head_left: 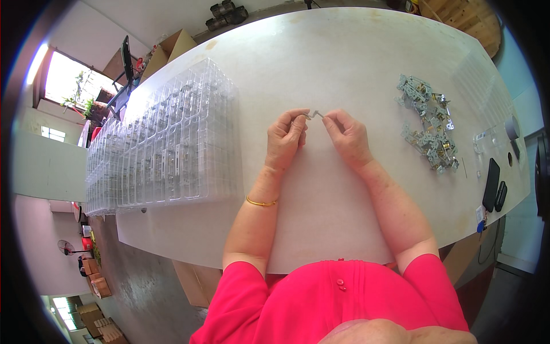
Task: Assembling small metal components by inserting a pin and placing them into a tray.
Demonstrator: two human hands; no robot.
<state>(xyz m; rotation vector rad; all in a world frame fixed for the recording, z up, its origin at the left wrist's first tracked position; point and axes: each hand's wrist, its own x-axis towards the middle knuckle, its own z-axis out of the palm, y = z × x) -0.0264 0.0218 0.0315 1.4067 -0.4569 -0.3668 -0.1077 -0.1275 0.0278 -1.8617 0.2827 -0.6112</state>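
Over the middle of the table, my left hand and my right hand face each other, both closed in a pinch. Between their fingertips is a small grey metal part; the right thumb and forefinger grip one end. At the left fingertips its other end, or a second small piece, shows; I cannot tell which. A heap of similar grey metal parts, some with brass-coloured bits, lies to the right of my right hand. Left of my left hand stands a stack of clear plastic compartment trays with metal parts inside.
The pale table has a curved far edge. At its right lie a black phone, a small black case, keys, a thin rod and a roll of tape. A clear tray lies at the far right.
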